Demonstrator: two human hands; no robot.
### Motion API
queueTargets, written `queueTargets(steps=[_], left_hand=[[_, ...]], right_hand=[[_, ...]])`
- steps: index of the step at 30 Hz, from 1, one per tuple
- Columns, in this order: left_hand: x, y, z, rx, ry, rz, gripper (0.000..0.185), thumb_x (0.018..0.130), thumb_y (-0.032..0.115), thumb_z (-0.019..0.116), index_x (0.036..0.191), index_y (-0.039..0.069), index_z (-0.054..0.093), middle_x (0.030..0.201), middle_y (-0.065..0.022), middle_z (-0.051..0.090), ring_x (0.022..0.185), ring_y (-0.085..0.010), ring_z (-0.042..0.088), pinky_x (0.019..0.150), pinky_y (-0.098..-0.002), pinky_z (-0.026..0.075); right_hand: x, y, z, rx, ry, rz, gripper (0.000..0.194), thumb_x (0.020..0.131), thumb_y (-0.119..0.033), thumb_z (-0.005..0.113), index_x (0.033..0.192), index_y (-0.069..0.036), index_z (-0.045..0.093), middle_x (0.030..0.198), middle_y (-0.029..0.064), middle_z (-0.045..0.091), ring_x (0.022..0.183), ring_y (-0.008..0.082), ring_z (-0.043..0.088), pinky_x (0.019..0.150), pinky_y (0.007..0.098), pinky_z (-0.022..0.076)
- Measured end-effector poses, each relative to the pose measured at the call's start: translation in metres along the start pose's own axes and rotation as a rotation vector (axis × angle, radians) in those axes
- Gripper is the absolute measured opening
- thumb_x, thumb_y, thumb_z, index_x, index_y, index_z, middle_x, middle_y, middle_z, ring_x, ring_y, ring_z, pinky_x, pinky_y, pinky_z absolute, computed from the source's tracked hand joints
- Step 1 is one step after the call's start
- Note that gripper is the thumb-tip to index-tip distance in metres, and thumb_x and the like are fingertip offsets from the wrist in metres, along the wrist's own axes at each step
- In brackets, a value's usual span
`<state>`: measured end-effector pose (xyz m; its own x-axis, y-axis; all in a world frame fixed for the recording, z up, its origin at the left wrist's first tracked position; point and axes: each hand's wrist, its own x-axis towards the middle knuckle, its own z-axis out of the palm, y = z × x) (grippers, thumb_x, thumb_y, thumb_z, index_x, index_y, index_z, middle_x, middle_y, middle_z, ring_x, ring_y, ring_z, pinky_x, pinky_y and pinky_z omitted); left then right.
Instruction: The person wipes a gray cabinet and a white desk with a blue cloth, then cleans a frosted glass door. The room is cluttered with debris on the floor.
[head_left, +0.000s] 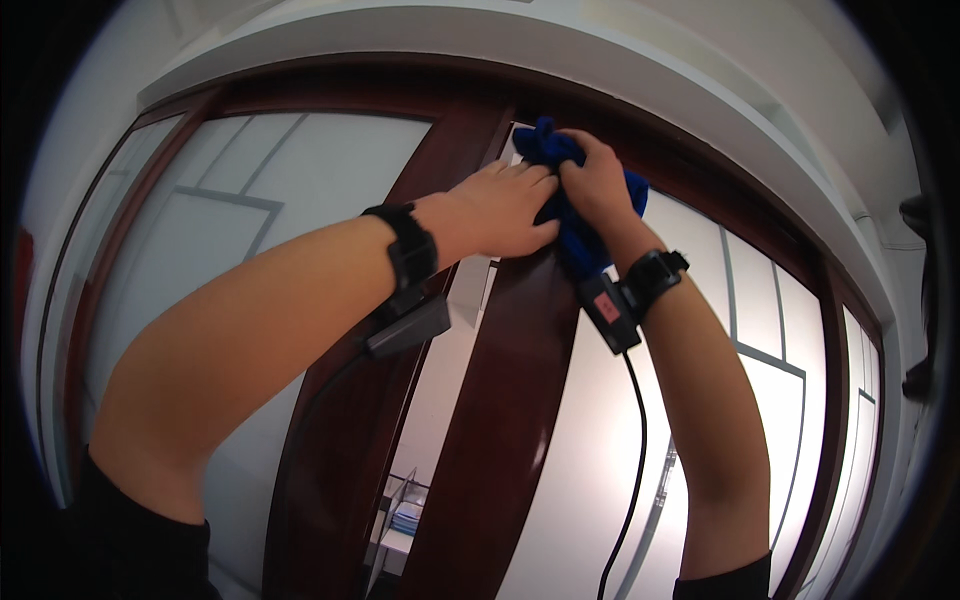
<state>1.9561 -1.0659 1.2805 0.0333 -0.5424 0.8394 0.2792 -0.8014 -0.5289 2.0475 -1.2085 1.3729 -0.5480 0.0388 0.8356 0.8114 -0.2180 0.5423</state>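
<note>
Up near the top of a dark reddish-brown wooden sliding door (495, 390), my right hand (598, 184) grips a bunched blue cloth (579, 244). Part of the cloth sticks up past the fingers, and another part hangs below them along the door frame. My left hand (491, 210) is just to the left, palm side turned away, with its fingertips and thumb at the edge of the cloth. Whether those fingers pinch the cloth or only rest by it, I cannot tell.
Frosted glass panels (630, 390) with grey line patterns flank the wooden frames. Through a narrow gap (442, 360) between the frames, shelving with stacked items (406, 517) shows. Black devices are strapped to both wrists; a black cable (640, 450) hangs from the right one.
</note>
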Motion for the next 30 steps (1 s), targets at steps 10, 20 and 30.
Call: queueTargets(steps=[10, 20, 30], left_hand=[[0.053, -0.030, 0.008, -0.038, -0.017, -0.218, 0.056, 0.095, 0.043, 0.060, 0.130, -0.001, 0.059, 0.130, -0.0224, 0.064, 0.115, -0.0393, 0.066, 0.102, -0.0457, 0.051], [-0.062, 0.084, -0.004, 0.245, 0.028, -0.155, 0.063, 0.095, 0.045, 0.057, 0.130, -0.007, 0.059, 0.125, -0.0211, 0.059, 0.119, -0.0325, 0.057, 0.111, -0.0464, 0.039], [-0.075, 0.095, 0.013, 0.157, 0.005, -0.113, 0.082, 0.090, 0.045, 0.062, 0.140, -0.017, 0.041, 0.145, -0.0322, 0.040, 0.141, -0.0445, 0.035, 0.119, -0.0560, 0.024]], right_hand=[[0.084, 0.059, 0.027, -0.012, -0.114, -0.045, 0.057, 0.081, -0.017, 0.064, 0.137, -0.007, 0.063, 0.121, 0.0240, 0.071, 0.114, 0.0354, 0.068, 0.101, 0.0383, 0.0512], [-0.057, -0.014, -0.014, 0.137, -0.232, -0.103, 0.048, 0.088, -0.017, 0.059, 0.135, -0.011, 0.065, 0.109, 0.0114, 0.072, 0.092, 0.0177, 0.068, 0.090, 0.0290, 0.0529], [-0.095, -0.051, -0.008, 0.087, -0.018, 0.135, 0.045, 0.086, -0.016, 0.058, 0.129, -0.008, 0.067, 0.118, 0.0263, 0.071, 0.108, 0.0435, 0.069, 0.103, 0.0430, 0.0512]])
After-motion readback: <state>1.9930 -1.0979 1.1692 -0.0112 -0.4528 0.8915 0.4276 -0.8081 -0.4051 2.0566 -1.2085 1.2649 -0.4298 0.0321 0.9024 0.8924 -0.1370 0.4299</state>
